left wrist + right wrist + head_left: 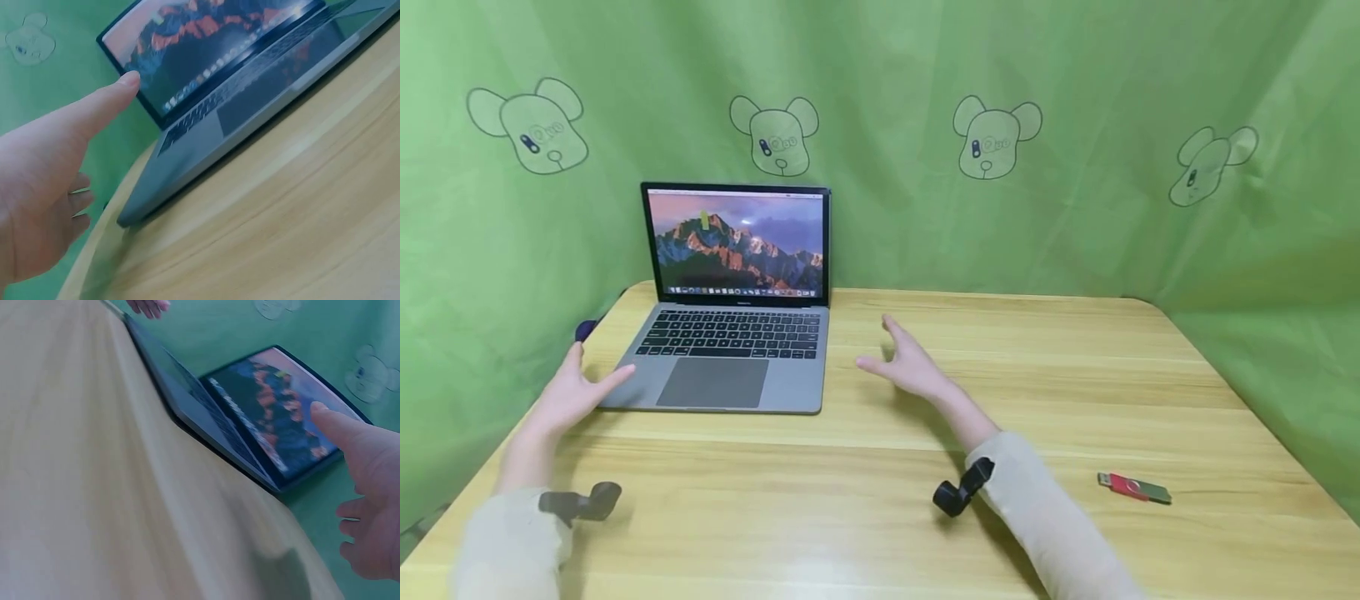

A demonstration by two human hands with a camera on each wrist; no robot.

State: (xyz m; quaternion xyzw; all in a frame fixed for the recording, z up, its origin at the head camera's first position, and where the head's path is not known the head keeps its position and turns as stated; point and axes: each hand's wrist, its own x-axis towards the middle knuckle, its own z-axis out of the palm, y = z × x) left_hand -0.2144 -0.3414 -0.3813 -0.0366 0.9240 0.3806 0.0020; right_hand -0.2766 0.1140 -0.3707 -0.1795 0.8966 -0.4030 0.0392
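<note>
An open grey laptop [722, 379] stands at the back left of the table, its screen lit with a mountain picture. My left hand [569, 393] is by its front left corner, thumb and fingers spread apart, holding nothing; in the left wrist view the thumb [106, 103] points toward the screen. Off the laptop's right side, my right hand [910, 365] hovers over the wood with thumb and fingers parted and nothing held. Its shadow falls on the table in the right wrist view, where the laptop [206, 419] lies beyond the hand.
A red and green USB stick [1133, 487] lies on the wooden table [760, 508] at the right, near the right forearm. Green cloth [895, 200] printed with bear heads hangs behind and at both sides. A dark object [585, 331] shows at the left table edge.
</note>
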